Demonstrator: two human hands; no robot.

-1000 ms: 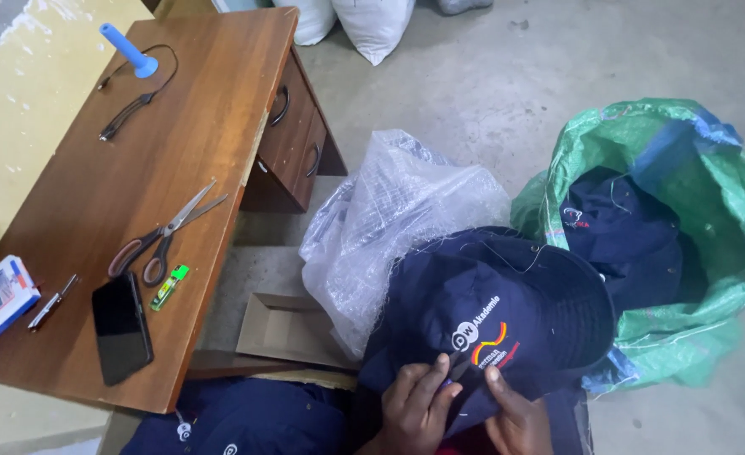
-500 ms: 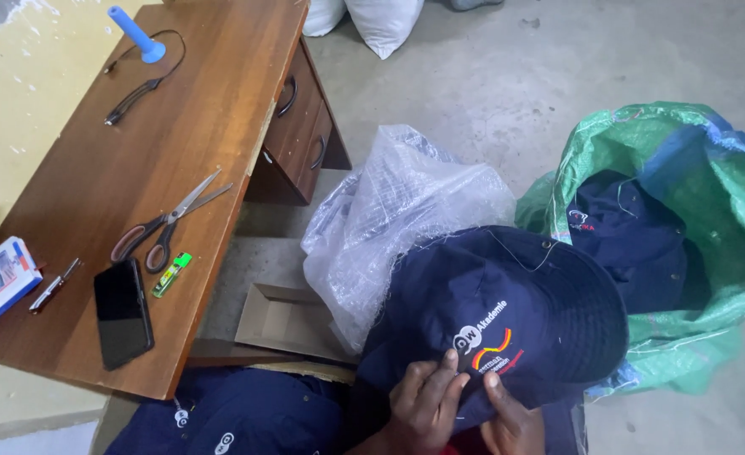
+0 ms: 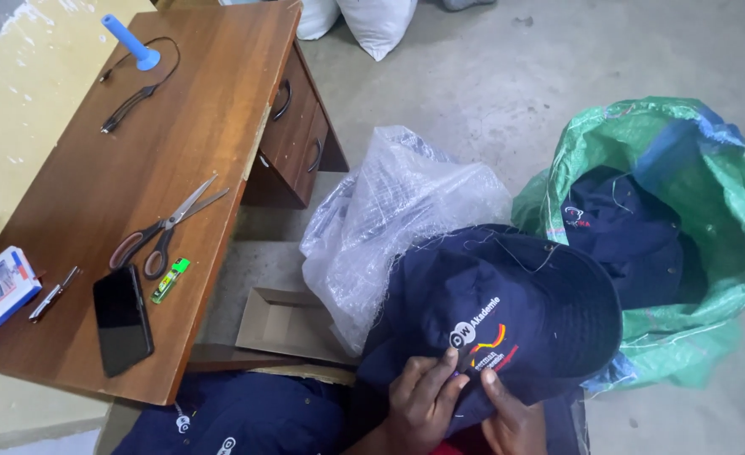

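Two bare hands, left hand, right hand, no gloves, no rings visible

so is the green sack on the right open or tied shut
Open. The green woven sack gapes at the mouth, and dark navy garments show inside it. No tie is visible on it.

The bottom edge cuts off the right hand and the wrist of the left hand, both partly covering the navy embroidered bucket hat, while the navy cloth pile near left and the white sacks far away run out of view.
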